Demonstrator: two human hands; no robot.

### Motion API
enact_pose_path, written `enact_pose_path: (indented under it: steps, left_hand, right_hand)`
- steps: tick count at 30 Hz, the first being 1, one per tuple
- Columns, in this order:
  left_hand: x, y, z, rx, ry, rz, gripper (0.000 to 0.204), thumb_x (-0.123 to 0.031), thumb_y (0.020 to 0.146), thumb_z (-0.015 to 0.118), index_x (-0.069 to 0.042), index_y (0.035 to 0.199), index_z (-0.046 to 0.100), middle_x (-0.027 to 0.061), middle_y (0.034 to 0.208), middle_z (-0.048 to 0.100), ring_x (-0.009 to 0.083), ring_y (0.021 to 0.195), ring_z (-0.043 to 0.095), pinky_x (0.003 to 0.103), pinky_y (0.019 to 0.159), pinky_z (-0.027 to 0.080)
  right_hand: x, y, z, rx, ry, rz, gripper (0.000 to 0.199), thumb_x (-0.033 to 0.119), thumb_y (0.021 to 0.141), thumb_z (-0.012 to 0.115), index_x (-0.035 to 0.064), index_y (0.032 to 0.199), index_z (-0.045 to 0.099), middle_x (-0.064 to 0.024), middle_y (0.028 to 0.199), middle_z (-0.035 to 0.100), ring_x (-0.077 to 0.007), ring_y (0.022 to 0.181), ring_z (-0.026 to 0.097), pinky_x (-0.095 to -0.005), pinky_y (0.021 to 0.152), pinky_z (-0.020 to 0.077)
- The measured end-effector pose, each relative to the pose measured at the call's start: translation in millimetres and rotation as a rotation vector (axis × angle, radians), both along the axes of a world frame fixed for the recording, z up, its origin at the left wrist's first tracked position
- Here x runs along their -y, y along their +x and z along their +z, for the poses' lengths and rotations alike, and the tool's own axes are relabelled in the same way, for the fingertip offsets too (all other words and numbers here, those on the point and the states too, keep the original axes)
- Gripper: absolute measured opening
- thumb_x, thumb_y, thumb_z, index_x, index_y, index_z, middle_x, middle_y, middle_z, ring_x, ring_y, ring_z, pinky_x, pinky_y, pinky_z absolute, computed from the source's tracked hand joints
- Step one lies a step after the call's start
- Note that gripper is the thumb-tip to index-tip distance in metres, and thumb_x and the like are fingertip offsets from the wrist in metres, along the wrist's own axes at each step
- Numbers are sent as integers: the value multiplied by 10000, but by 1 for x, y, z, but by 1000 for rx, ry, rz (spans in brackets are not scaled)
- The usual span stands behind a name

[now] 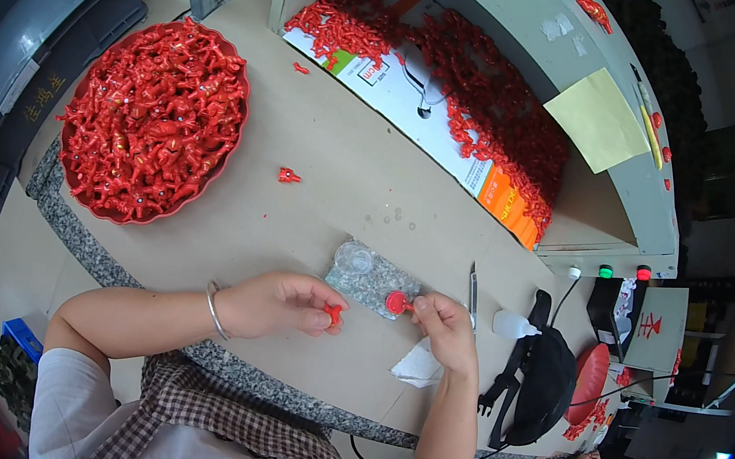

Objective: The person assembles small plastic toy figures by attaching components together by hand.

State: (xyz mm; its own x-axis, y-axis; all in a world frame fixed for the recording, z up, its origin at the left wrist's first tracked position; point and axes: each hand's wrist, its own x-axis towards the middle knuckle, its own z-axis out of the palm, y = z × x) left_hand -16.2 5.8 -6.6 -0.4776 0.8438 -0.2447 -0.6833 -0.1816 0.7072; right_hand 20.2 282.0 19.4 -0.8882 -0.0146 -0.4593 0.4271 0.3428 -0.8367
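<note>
Your left hand (281, 307) is pinching a small red figure (333, 313) between thumb and fingertips, just above the table (334, 197). Your right hand (446, 327) has a round red piece (396, 303) pinched at its fingertips, held right over the clear bag (370, 279) of little bits. The two parts are near each other but not touching yet, so this looks like the joining step: figure in one hand, cap-like piece in the other. Next bit probably needs you to line the two up carefully and press them together, since both are tiny. The big red tray (225, 163) heaped with figures sits well off to your left, with a stray one (289, 175) lying loose on the table.
</note>
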Motion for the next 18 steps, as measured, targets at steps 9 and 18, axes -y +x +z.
enact_pose_path:
  steps: [9, 18]
  left_hand:
    - [1, -1, 7, 136, 10, -9, 304, -149, 897, 492, -87, 1194, 485, 65, 1068, 566, 176, 1039, 535, 302, 858, 443]
    - [0, -1, 9, 5, -38, -25, 315, -156, 896, 496, -67, 1199, 491, 23, 1038, 564, 85, 937, 530, 263, 816, 463]
  right_hand:
    - [38, 8, 43, -523, 20, 219, 140, 140, 806, 590, 60, 698, 550, 5, 649, 491, -129, 619, 461, -263, 611, 362]
    - [76, 1, 50, -898, 547, 611, 158, 214, 679, 691, 105, 701, 579, 3, 648, 488, -183, 633, 469, -327, 698, 352]
